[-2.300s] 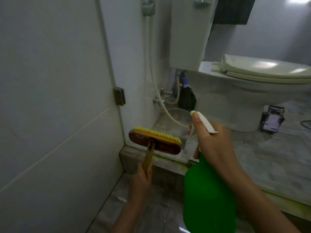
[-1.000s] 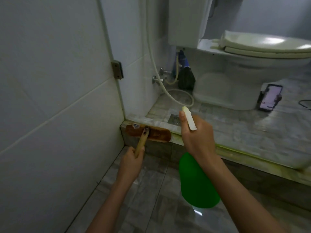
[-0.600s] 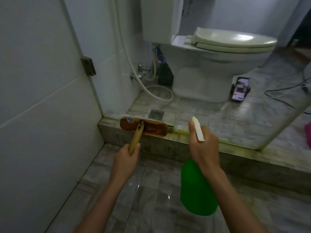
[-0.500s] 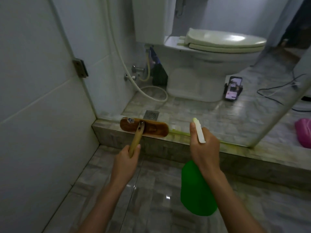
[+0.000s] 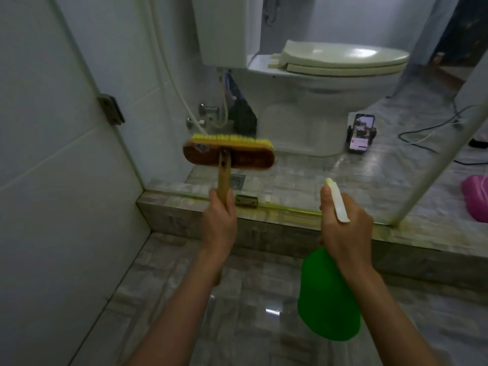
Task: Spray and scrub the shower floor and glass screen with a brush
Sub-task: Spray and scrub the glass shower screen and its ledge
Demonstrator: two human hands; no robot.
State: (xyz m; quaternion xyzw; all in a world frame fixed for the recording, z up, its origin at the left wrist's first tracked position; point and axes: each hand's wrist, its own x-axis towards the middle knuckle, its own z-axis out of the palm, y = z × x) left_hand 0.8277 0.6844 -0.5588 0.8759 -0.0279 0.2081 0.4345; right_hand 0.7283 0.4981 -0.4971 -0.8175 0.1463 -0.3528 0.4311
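The left hand (image 5: 219, 228) is clenching its grip on the wooden handle of the brush (image 5: 229, 154), holding its head raised above the shower kerb (image 5: 184, 220), while the right hand (image 5: 343, 233) is grasping the green spray bottle (image 5: 327, 299) over the shower floor (image 5: 237, 313).

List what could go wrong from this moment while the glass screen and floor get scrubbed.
1. The phone stands propped on the floor just past the glass screen; spray from the green bottle in the right hand might reach it around the edge.
2. The floor tiles look glossy; wetted, they could be slippery.
3. The brush, raised in the left hand, could knock the glass hard.
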